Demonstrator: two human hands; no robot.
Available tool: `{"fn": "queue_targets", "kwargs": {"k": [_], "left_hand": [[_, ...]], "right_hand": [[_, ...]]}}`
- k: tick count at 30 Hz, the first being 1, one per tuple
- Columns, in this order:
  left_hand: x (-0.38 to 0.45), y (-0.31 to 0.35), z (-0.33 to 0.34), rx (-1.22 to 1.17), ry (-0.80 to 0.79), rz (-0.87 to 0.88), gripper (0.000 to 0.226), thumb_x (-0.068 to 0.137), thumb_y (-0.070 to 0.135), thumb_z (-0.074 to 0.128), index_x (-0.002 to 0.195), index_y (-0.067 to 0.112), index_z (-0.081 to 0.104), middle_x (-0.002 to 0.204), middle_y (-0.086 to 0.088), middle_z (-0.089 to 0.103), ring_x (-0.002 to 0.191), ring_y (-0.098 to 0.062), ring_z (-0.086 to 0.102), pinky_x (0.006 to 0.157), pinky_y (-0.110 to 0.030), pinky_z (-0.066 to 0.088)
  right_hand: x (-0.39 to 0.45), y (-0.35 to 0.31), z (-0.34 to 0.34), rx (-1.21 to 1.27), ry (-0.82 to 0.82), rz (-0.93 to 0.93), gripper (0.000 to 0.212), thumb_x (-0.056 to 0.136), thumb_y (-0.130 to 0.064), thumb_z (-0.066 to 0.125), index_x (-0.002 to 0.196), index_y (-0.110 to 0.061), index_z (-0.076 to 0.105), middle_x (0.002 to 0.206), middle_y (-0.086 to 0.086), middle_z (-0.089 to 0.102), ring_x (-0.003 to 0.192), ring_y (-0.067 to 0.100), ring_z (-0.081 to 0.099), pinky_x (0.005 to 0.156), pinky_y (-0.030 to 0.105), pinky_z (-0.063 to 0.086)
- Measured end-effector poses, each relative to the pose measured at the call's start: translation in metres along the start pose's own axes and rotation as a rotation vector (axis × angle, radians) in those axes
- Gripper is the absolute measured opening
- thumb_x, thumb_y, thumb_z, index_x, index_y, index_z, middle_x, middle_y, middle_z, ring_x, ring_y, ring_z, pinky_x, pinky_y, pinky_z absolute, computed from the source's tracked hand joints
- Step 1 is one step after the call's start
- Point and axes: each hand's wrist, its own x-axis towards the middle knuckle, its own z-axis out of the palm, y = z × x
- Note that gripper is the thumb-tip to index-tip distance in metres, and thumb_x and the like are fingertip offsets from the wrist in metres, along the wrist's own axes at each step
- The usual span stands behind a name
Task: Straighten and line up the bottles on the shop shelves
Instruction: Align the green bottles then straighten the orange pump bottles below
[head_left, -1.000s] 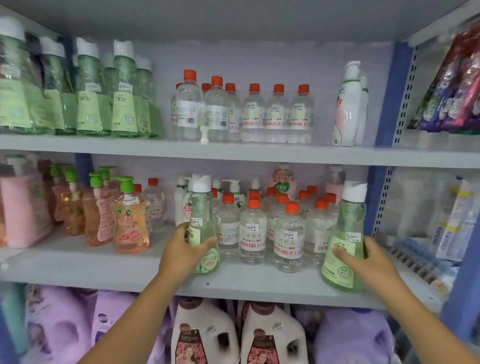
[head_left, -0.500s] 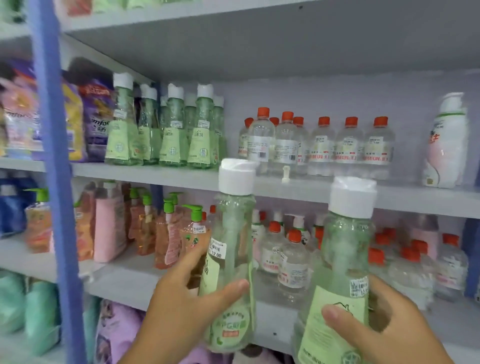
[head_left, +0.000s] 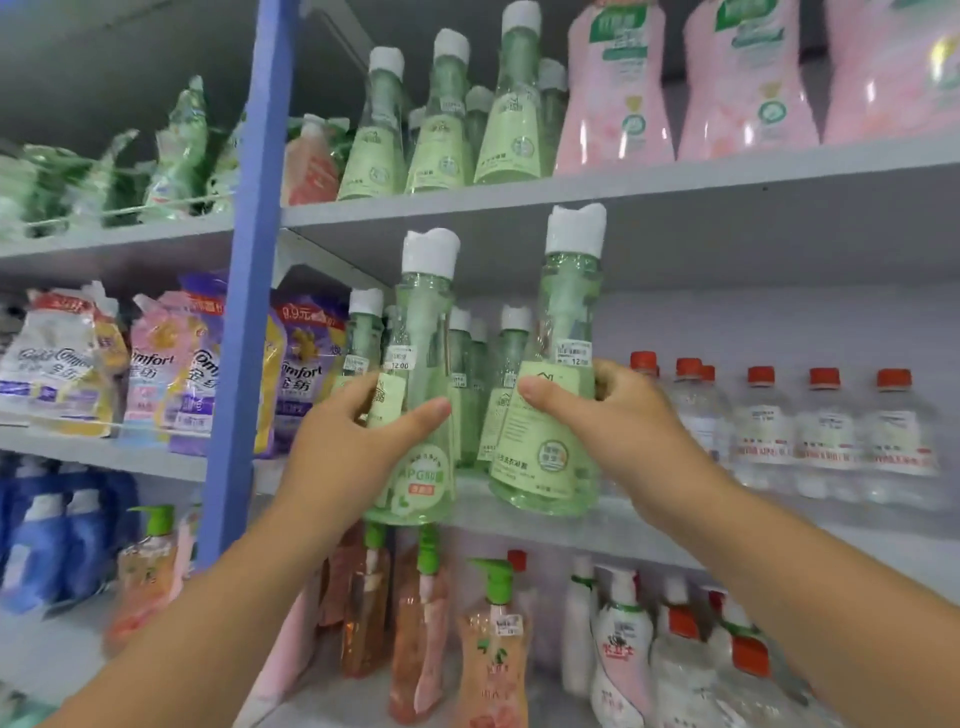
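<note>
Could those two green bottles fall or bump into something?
Maybe. The left hand and right hand each hold a tall clear-green white-capped bottle in the air, so a slip could drop one. The matching green bottles behind them stand packed close and might topple if nudged. The right bottle's white cap is near the grey shelf above.

Held bottles (head_left: 421, 395) before shelf row (head_left: 485, 374)

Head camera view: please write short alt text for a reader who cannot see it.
Two hands each hold a green bottle with a white cap up at a shop shelf: the left hand grips one green bottle, the right hand another. Similar green bottles stand behind; clear red-capped bottles line the right.
</note>
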Motion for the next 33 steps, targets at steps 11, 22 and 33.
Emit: {"fn": "queue_targets", "kwargs": {"k": [11, 22, 33], "left_hand": [[0.077, -0.060, 0.032, 0.275, -0.039, -0.023, 0.042, 0.080, 0.071, 0.065, 0.096, 0.034, 0.054, 0.080, 0.019, 0.060, 0.067, -0.002, 0.054, 0.061, -0.025, 0.050], [0.103, -0.066, 0.051, 0.552, -0.067, -0.051, 0.084, 0.081, 0.075, 0.061, 0.130, 0.010, 0.043, 0.095, 0.001, 0.061, 0.086, -0.022, 0.064, 0.071, -0.037, 0.057], [0.099, -0.080, 0.037, 0.111, -0.189, -0.070, 0.036, 0.091, 0.038, 0.071, 0.115, 0.037, 0.045, 0.090, 0.020, 0.060, 0.076, -0.005, 0.065, 0.064, -0.025, 0.054]], "right_hand": [[0.077, 0.038, 0.048, -0.313, -0.075, 0.155, 0.041, 0.083, -0.061, 0.072, 0.112, -0.033, 0.069, 0.109, -0.010, 0.073, 0.097, 0.014, 0.071, 0.084, 0.033, 0.055], [0.095, 0.042, 0.053, -0.345, -0.137, 0.136, 0.031, 0.085, -0.053, 0.075, 0.108, -0.034, 0.064, 0.099, -0.014, 0.070, 0.090, 0.009, 0.068, 0.071, 0.026, 0.052], [0.085, 0.062, 0.066, -0.278, -0.097, 0.065, 0.049, 0.081, -0.047, 0.080, 0.115, -0.041, 0.045, 0.098, -0.024, 0.062, 0.088, -0.003, 0.063, 0.069, 0.020, 0.050]]}}
